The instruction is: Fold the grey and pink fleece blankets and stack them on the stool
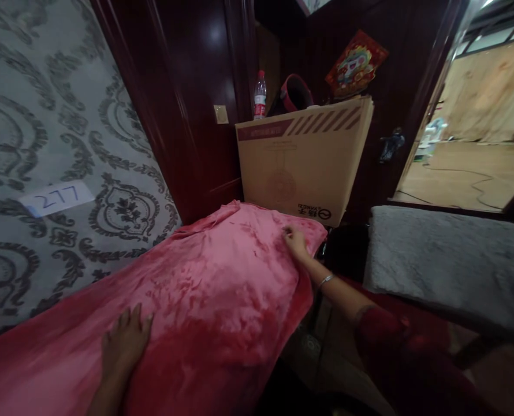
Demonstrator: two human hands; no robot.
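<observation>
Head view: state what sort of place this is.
Probably a bedroom in a home: both hands, left hand and right hand, lie flat on a pink blanket, beside patterned wallpaper and a dark wooden door.

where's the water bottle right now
In the head view the water bottle stands upper centre, behind the cardboard box, left of a red-and-black object.

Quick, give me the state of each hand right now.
Left hand: open, flat on the pink blanket, holding nothing.
Right hand: fingers bent on the blanket's far corner; cannot tell whether it grips.
</observation>
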